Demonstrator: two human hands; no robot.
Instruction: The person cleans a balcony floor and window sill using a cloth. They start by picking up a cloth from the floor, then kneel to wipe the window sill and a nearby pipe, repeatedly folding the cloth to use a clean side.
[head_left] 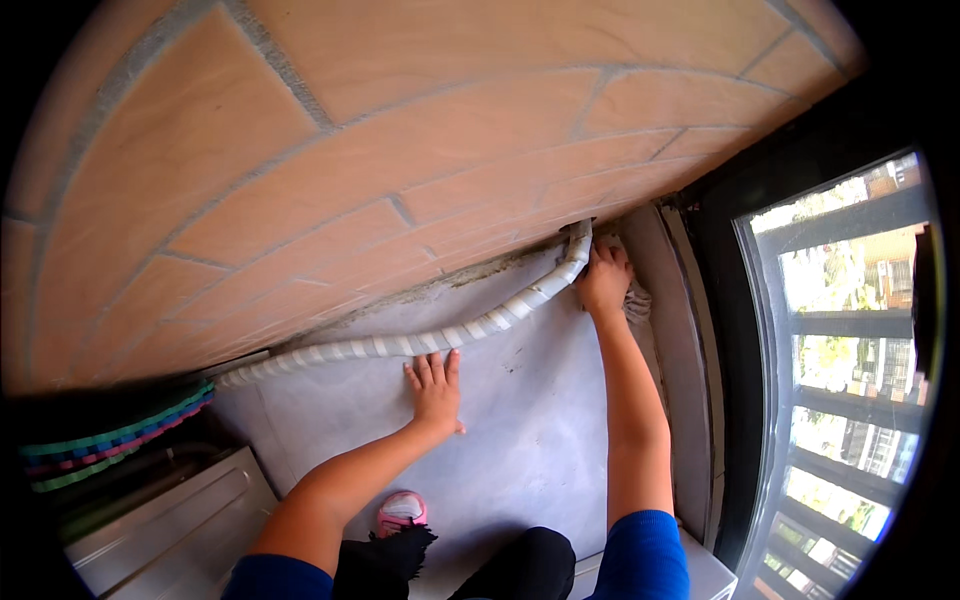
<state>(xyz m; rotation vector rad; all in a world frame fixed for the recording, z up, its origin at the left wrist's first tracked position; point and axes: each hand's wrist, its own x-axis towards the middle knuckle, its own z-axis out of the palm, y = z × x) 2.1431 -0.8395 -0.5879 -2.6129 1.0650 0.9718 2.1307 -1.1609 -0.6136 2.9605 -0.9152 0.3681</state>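
Note:
A wrapped pipe (440, 342), bound in white and greyish tape, runs along the foot of the tiled wall and bends up into it at the far right end. My left hand (435, 395) is open, fingers spread flat on the pale floor (520, 430), fingertips beside the pipe's middle. By the pipe's bend, my right hand (605, 283) reaches into the corner with fingers bent down. A bunched whitish rag (637, 303) shows from under its right side, and the hand appears closed over it. Its fingertips are partly hidden.
The orange tiled wall (400, 130) rises ahead. At right stand a raised ledge (690, 370) and a dark-framed window (860, 350) with bars. A metal panel (175, 530) and a striped woven item (115, 440) lie at left. My pink shoe (403, 510) is on the floor.

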